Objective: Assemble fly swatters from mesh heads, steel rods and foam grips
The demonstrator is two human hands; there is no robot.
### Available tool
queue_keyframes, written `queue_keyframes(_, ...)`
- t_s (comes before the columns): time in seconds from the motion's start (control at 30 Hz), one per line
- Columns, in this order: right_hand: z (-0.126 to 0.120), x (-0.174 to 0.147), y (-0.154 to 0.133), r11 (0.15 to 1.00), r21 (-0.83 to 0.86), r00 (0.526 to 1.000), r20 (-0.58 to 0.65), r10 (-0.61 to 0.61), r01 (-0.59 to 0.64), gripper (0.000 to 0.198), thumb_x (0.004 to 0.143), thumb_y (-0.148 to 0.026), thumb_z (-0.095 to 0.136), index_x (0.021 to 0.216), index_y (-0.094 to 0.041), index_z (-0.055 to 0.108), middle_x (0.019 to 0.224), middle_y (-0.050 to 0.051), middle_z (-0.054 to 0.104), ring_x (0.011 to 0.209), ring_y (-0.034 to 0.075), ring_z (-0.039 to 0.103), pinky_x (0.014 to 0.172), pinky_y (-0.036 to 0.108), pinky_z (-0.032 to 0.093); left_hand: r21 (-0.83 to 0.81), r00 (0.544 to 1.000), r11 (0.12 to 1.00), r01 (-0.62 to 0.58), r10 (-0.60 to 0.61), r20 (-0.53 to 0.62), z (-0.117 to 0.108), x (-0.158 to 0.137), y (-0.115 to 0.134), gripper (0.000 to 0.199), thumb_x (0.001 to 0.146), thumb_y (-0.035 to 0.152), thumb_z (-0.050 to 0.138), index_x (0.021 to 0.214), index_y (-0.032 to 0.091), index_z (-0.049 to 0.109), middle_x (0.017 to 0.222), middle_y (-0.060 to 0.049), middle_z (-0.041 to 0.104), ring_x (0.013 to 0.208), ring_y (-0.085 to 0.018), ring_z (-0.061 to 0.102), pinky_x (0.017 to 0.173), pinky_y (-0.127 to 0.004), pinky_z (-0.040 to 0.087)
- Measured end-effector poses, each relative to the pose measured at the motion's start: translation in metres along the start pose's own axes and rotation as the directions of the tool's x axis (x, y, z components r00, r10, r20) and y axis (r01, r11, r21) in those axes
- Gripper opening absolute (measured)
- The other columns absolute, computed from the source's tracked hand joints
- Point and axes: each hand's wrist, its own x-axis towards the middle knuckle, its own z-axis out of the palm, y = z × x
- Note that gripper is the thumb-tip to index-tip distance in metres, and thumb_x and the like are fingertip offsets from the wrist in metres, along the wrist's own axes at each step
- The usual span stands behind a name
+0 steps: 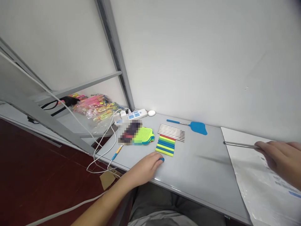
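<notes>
My left hand (148, 165) is closed round a blue handle tube (161, 159), whose end pokes out past the fingers near the table's front edge. Off to the right, my right hand (282, 155) grips a thin metal rod (240, 144) that points left above white plastic packaging. Just beyond my left hand lies a row of coloured handle tubes (166, 146) in yellow-green, blue, green and red. Several metal rods (171, 131) lie side by side behind them. A blue fly swatter (198, 127) with a blue handle rests near the wall. Perforated swatter heads (146, 135), yellow-green on top, are stacked at left.
A power strip (137, 115) with plugs and a white round object (151, 113) sit by the wall. White cables (115, 138) loop over the left table edge. Plastic bags of colourful items (96, 106) lie beyond the metal frame (115, 50). White packaging (256, 175) covers the right side.
</notes>
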Motion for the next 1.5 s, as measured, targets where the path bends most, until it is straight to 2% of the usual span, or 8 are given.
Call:
queue_keyframes(0.1,0.01,-0.005,-0.035,0.961,-0.125,0.963,0.146,-0.229,0.247,0.028,0.096,-0.019,0.036,0.096,-0.024,0.064,0.077,0.008,0.065,0.067,0.02,0.054,0.069,0.039,0.035,0.382,0.964,0.903,-0.196,0.248,-0.091,0.031,0.007,-0.005,0.017,0.095,0.023,0.048,0.103,0.023,0.064,0.105,-0.007,0.059,0.1,-0.021,0.053,0.089,-0.036,0.042)
queue_keyframes(0.23,0.031,-0.007,-0.083,0.948,-0.118,0.931,0.255,-0.259,0.296,0.035,0.09,-0.001,0.037,0.107,-0.022,0.059,0.082,0.003,0.065,0.073,0.018,0.056,0.077,0.037,0.037,0.565,0.93,0.8,-0.203,0.338,-0.144,0.061,0.019,-0.011,0.026,0.089,0.019,0.059,0.114,0.027,0.063,0.112,-0.008,0.06,0.104,-0.024,0.052,0.092,-0.042,0.038)
queue_keyframes(0.33,0.039,-0.013,-0.098,0.959,-0.107,0.935,0.274,-0.227,0.264,0.038,0.089,0.003,0.036,0.111,-0.019,0.057,0.086,0.004,0.065,0.075,0.018,0.057,0.08,0.038,0.037,0.554,0.933,0.825,-0.11,0.279,-0.229,0.059,0.021,-0.016,0.03,0.087,0.021,0.063,0.116,0.028,0.062,0.112,-0.007,0.061,0.103,-0.024,0.053,0.095,-0.045,0.034)
queue_keyframes(0.43,0.043,-0.021,-0.103,0.976,-0.096,0.947,0.277,-0.163,0.197,0.04,0.089,0.004,0.034,0.112,-0.019,0.058,0.086,0.004,0.064,0.076,0.018,0.058,0.084,0.039,0.037,0.534,0.926,0.845,-0.021,0.218,-0.309,0.049,0.017,-0.021,0.016,0.09,0.022,0.06,0.103,0.027,0.067,0.108,-0.006,0.062,0.099,-0.024,0.055,0.093,-0.045,0.033)
queue_keyframes(0.67,0.055,-0.037,-0.11,0.994,-0.04,0.963,0.257,-0.085,0.098,0.037,0.092,-0.002,0.037,0.117,-0.021,0.057,0.09,0.005,0.065,0.08,0.019,0.06,0.091,0.042,0.036,0.503,0.904,0.862,0.066,0.163,-0.396,0.046,0.015,-0.027,0.018,0.093,0.023,0.056,0.099,0.032,0.07,0.105,-0.005,0.062,0.097,-0.023,0.054,0.086,-0.043,0.03)
queue_keyframes(0.97,0.057,-0.056,-0.119,0.997,-0.004,0.98,0.186,-0.069,0.071,0.043,0.092,0.0,0.039,0.126,-0.021,0.054,0.097,0.006,0.067,0.085,0.018,0.061,0.096,0.044,0.036,0.485,0.88,0.874,0.036,0.203,-0.43,0.045,0.024,-0.039,0.019,0.092,0.019,0.058,0.096,0.032,0.072,0.104,-0.004,0.059,0.086,-0.017,0.054,0.083,-0.04,0.025)
queue_keyframes(1.37,0.062,-0.048,-0.124,0.996,0.003,0.985,0.146,-0.086,0.087,0.041,0.09,0.001,0.044,0.124,-0.018,0.058,0.097,0.007,0.069,0.082,0.018,0.063,0.096,0.045,0.037,0.442,0.881,0.896,0.04,0.177,-0.439,0.043,0.028,-0.038,0.018,0.091,0.021,0.061,0.106,0.026,0.068,0.101,-0.005,0.061,0.085,-0.017,0.058,0.085,-0.038,0.025)
queue_keyframes(1.5,0.063,-0.043,-0.126,0.998,0.028,0.998,0.037,-0.058,0.057,0.04,0.086,0.0,0.053,0.119,-0.02,0.061,0.097,0.007,0.069,0.084,0.02,0.064,0.089,0.042,0.043,0.438,0.878,0.898,0.047,0.172,-0.446,0.044,0.026,-0.039,0.019,0.091,0.022,0.061,0.108,0.025,0.068,0.102,-0.006,0.061,0.085,-0.017,0.059,0.085,-0.038,0.026)
